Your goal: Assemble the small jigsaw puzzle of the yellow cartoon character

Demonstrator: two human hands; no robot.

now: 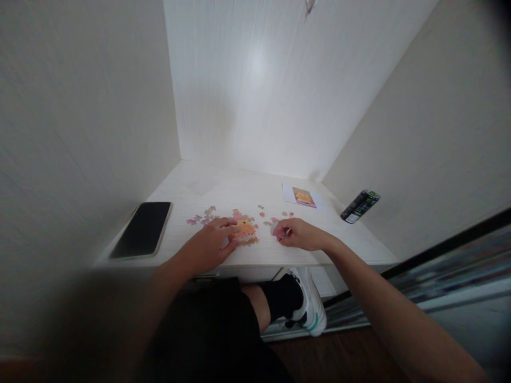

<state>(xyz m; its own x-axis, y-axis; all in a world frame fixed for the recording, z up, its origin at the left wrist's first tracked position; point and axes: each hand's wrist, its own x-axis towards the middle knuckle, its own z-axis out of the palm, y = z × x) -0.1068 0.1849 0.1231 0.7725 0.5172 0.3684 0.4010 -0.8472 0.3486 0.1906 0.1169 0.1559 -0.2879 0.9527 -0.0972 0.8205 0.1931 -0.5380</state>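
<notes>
Head view – can (360,206) label unreadable

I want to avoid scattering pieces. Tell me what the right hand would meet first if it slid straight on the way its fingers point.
The right hand points left, so it would probably first meet the joined puzzle patch that the left hand rests on; depth is unclear.

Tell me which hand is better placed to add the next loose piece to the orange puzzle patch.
Probably the right hand: its fingertips pinch a small pink jigsaw piece just beside the assembled orange puzzle patch, while the left hand rests flat on that patch, steadying it.
</notes>
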